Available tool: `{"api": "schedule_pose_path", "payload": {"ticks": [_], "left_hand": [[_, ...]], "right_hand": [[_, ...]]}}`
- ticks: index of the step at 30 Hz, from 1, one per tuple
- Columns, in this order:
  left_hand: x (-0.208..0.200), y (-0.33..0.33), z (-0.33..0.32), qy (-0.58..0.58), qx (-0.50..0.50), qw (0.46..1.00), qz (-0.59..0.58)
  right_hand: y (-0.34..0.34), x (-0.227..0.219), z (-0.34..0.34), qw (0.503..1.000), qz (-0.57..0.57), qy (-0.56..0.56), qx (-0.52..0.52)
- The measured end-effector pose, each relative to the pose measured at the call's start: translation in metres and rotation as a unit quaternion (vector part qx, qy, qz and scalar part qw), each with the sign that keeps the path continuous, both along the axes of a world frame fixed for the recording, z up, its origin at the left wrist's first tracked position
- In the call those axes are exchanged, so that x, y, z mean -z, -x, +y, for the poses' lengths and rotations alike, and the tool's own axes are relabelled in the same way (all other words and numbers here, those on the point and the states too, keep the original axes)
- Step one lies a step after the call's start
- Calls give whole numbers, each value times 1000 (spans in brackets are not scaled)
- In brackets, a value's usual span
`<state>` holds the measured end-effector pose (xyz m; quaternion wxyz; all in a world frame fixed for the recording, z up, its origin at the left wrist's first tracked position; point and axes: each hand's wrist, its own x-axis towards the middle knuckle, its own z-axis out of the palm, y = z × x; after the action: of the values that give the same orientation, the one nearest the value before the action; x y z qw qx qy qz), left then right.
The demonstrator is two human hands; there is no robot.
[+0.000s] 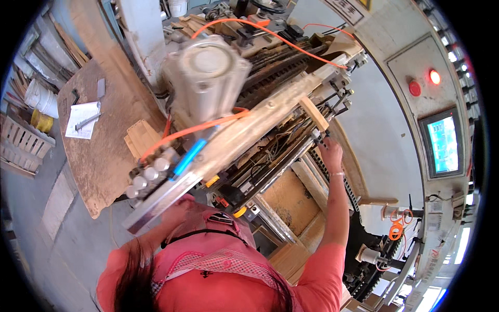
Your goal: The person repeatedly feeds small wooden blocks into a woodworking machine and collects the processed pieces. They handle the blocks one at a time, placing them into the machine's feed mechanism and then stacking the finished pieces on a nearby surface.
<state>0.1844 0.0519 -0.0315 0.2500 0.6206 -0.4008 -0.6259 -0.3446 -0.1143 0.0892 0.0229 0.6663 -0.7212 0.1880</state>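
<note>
My right arm reaches forward into a woodworking machine. At its end my right hand (330,151) is closed, its fingers curled at a small dark fitting (323,138) on the machine's rail; what they hold, if anything, is too small to make out. Just beyond the fingertips, a short light wooden strip (314,114) lies slantwise across the rails. My left arm (163,221) goes in behind the machine's long metal beam (234,143), which hides the left hand.
A large grey cylinder (208,73) with an orange air hose (179,136) stands above the beam. On the left, a brown table (101,166) bears a notebook (82,118) and stacked wooden pieces (141,137). At right, a control panel has a lit screen (443,143) and red buttons (414,88).
</note>
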Motion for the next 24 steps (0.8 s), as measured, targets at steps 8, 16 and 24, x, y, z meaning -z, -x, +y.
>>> {"api": "schedule_pose_path", "payload": {"ticks": [8, 16, 24], "left_hand": [[-48, 162, -41, 352, 267, 890, -111], [-52, 191, -39, 296, 268, 906, -144], [-54, 193, -41, 308, 259, 905, -135]], "right_hand": [[15, 19, -112, 1000, 0, -6, 5], [27, 21, -148, 982, 59, -177, -26], [23, 28, -143, 979, 100, -170, -53]]}}
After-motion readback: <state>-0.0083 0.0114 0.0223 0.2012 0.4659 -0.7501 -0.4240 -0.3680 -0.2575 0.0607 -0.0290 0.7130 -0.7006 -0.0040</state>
